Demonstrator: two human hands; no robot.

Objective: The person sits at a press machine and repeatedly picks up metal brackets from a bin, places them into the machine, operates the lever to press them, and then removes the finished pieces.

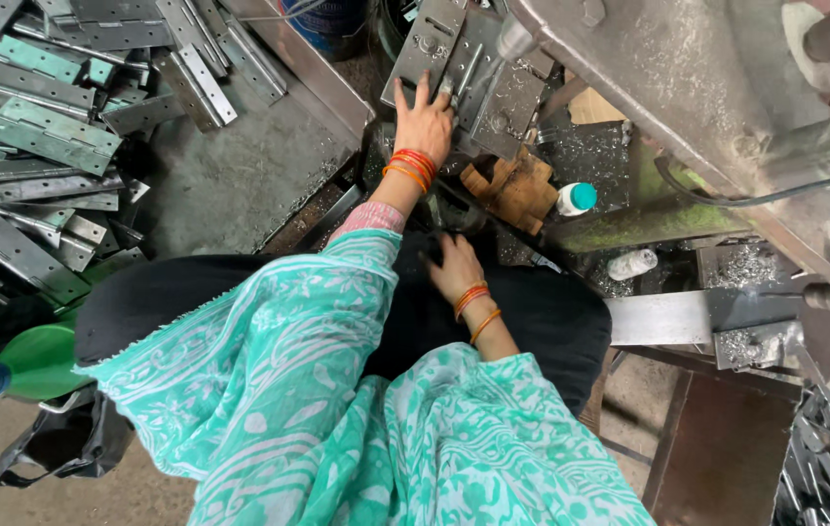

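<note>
Left hand (425, 122) flat, fingers spread, pressing steel hinge (432, 44) onto press bed (508, 102); no closed grasp, palm steadies part under tool. Right hand (454, 265) resting open on black lap cloth (532, 302), holding nothing. Left of grip: tray (230, 175), heaped hinges (35, 136) within reach. Right: capped bottle (576, 199).

Dim, flat daylight; deep shadow under the machine body (688, 88); its upper right blurred, overexposed; wide-angle bending at edges.
</note>
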